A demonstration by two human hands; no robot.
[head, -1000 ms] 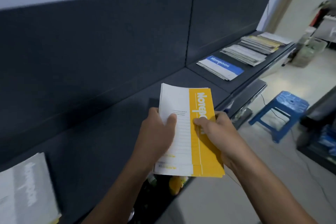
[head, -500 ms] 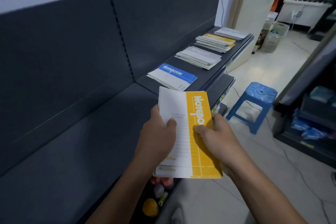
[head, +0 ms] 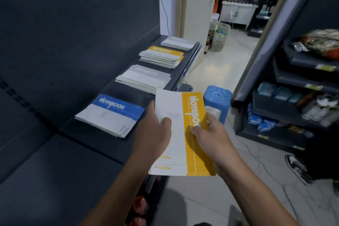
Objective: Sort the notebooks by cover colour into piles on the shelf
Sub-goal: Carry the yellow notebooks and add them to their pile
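I hold a thin stack of yellow-and-white notebooks (head: pixel 185 139) in both hands, over the front edge of the dark shelf (head: pixel 55 161). My left hand (head: pixel 154 134) grips its left side, thumb on the white part. My right hand (head: pixel 212 139) grips the right side, thumb on the yellow band. On the shelf ahead lie four piles: a blue-topped pile (head: pixel 111 115) nearest, then a grey-topped pile (head: pixel 145 78), a yellow-topped pile (head: pixel 162 57), and a pale grey pile (head: pixel 178 43) at the far end.
A blue plastic stool (head: pixel 218 101) stands on the tiled floor just past the held notebooks. A stocked shelf unit (head: pixel 297 97) lines the right side of the aisle. Red items (head: pixel 141 205) sit on a lower shelf below my arms. A shoe (head: pixel 297 167) shows at right.
The view has swung right along the shelf, so the piles are nearer and the right shelf unit has come into sight. Both hands keep the same hold on the yellow notebooks.
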